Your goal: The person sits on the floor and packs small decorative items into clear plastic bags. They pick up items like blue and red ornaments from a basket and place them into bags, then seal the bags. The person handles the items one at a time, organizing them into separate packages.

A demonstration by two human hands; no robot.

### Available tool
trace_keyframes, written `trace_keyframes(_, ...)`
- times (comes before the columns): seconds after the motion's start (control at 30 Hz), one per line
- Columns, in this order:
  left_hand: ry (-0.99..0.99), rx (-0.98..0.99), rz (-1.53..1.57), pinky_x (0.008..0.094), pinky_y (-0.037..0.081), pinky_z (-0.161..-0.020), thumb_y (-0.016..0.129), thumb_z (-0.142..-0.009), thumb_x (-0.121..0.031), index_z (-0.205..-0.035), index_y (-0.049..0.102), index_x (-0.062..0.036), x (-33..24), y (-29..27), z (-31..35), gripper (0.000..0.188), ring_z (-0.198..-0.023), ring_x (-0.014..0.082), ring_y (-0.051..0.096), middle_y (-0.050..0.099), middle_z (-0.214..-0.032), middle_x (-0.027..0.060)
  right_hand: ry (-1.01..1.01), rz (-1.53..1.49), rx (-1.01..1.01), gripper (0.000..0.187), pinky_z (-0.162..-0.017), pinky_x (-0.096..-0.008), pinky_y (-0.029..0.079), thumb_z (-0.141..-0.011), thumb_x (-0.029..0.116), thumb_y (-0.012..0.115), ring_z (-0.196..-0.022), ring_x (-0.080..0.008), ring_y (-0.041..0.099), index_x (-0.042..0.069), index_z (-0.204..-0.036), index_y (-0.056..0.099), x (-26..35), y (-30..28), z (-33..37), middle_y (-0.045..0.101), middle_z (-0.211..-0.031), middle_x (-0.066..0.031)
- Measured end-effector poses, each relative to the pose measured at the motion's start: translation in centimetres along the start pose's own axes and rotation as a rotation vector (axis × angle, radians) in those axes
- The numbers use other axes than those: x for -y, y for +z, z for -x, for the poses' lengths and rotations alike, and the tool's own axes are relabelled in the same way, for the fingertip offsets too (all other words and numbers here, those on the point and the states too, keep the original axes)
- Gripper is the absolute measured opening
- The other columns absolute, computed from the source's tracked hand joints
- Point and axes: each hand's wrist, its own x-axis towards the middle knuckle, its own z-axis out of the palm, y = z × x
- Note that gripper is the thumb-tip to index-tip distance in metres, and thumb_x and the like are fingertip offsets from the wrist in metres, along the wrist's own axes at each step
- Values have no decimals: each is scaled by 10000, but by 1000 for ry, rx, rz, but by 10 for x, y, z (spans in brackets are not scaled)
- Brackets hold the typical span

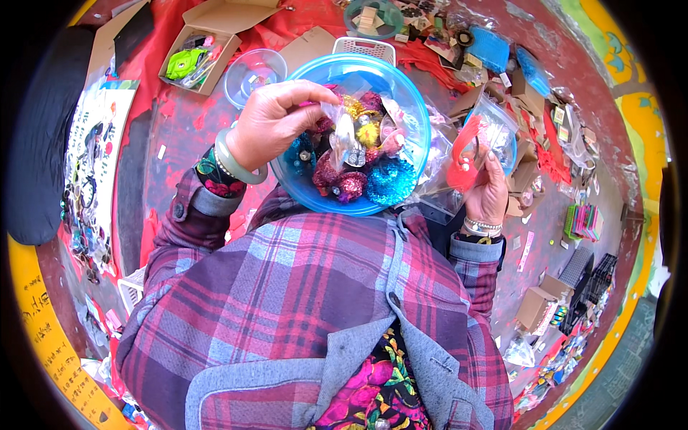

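My left hand (283, 118), with a pale bangle at the wrist, pinches a small clear plastic bag (342, 136) over a blue translucent basin (423, 147). Glittery ornaments fill the basin: a blue sequined one (390, 180), dark pink ones (337, 178) and a fluffy yellow pompom (368, 135). What the bag contains is too blurred to name. To the right of the basin, my right hand (489, 192) grips a red feathery ornament (464, 154) with a pearl-like bead. Its fingers are closed at the ornament's edge. Clear plastic packaging (437, 183) lies between that hand and the basin.
An open cardboard box (213, 72) with a bright green item stands at the far left. Beside it are a clear round tub (240, 79) and a white basket (365, 49). Another blue container (510, 132) sits behind my right hand. Colorful small goods (584, 222) lie farther right.
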Motion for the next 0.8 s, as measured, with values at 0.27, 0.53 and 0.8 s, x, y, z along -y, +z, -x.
trace_keyframes(0.27, -361, 15, 377, 200, 493, -658, 542, -864, -95, -958, 539, -24, -5, -7, -10, 118, -796, 80, 569, 582, -957, 46, 29, -7, 8, 221, -758, -374, 478, -880, 173, 525, -826, -224, 585, -15, -986, 574, 0, 3, -3, 614, -887, -148)
trace_keyframes(0.53, -432, -11, 531, 211, 509, -603, 564, -854, -112, -875, 531, -58, -12, -8, -17, 66, -819, 106, 572, 581, -978, 66, 20, 18, 44, 226, -771, -339, 478, -874, 157, 533, -830, -194, 595, -31, -988, 588, -1, 6, -4, 628, -889, -112)
trace_keyframes(0.8, -367, -18, 666, 213, 514, -620, 594, -818, -48, -850, 506, -60, -13, -9, -18, 94, -819, 116, 576, 583, -961, 77, 39, 36, 49, 224, -787, -308, 474, -868, 153, 546, -824, -174, 603, -31, -982, 603, -5, -6, -9, 639, -893, -92)
